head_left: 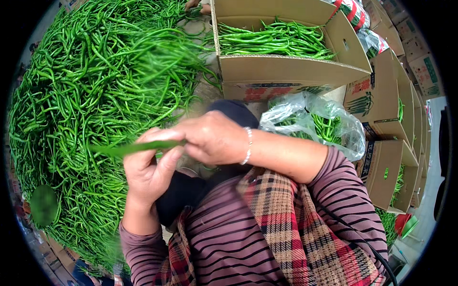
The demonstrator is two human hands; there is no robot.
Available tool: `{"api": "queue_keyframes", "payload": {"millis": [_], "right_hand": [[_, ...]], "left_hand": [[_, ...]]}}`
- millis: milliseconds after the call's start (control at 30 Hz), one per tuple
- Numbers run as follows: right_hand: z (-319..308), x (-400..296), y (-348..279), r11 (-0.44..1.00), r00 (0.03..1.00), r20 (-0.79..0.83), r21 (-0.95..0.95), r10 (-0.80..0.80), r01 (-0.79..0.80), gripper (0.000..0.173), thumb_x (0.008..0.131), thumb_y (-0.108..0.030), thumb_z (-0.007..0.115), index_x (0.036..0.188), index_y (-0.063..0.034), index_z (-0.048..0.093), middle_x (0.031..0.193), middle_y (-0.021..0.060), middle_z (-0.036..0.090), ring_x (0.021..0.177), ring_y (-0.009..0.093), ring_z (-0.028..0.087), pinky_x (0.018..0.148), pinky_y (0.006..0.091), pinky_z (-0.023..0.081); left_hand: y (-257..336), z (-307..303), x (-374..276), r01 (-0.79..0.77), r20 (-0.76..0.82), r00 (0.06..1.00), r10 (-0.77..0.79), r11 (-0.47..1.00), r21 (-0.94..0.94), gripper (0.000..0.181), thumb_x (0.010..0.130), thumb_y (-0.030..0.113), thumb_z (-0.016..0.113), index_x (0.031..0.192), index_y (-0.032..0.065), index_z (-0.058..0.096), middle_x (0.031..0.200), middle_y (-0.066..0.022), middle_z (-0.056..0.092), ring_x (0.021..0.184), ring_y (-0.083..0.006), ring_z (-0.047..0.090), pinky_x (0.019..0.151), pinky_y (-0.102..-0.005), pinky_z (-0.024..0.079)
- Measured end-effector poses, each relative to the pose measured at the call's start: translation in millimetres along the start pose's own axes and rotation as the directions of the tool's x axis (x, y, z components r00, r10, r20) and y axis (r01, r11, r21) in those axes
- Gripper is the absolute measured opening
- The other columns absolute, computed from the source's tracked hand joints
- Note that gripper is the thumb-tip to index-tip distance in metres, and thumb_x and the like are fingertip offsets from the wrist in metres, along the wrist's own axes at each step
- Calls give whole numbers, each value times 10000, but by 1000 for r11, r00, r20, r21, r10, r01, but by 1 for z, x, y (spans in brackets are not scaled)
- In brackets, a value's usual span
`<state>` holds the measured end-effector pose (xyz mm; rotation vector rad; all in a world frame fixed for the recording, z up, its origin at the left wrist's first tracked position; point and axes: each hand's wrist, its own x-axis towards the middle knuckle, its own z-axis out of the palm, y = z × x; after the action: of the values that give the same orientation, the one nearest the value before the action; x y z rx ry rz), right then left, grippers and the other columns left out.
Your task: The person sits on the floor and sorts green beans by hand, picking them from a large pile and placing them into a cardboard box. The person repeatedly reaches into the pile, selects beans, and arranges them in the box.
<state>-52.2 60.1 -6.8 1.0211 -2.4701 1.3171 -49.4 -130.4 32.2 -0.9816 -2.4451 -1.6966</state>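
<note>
My left hand [148, 164] is raised over the lap, its thumb and fingers about a long green chili pepper [143, 146]. The pepper is blurred and points left. Beside it, my right hand [214, 137], with a beaded bracelet [247, 146] at the wrist, meets the pepper's right end with its fingertips. A large heap of green chili peppers [82, 89] spreads along the left. Beyond my hands stands an open cardboard box [286, 69] with long peppers [272, 39] lying lengthwise in it.
A clear plastic bag [315, 125] with peppers lies right of my right hand. More cardboard boxes [379, 96] holding peppers line the right side. Another person's hand [195, 6] shows at the top, beside the heap. A person's hand [118, 277] is at the lower left edge.
</note>
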Motion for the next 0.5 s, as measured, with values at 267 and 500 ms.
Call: {"api": "queue_keyframes", "payload": {"millis": [267,500], "right_hand": [[-201,-134,28,679,938,-159,-654,307,-333,188,861,-41,577,1041,-36,632,905,175,651,772,328,637,681,382,503],[-199,-352,123,441,579,136,-790,804,-426,534,703,-134,703,1213,-64,563,1173,184,604,1081,364,570,944,419,454]], "left_hand": [[-32,-25,-25,394,-1,919,-395,917,52,389,914,124,574,1270,-19,510,1006,-62,614,883,-115,572,766,-250,478],[-89,-54,-72,430,-98,903,-419,865,259,348,879,185,633,1181,20,583,913,-63,644,795,-143,587,737,-297,496]]}}
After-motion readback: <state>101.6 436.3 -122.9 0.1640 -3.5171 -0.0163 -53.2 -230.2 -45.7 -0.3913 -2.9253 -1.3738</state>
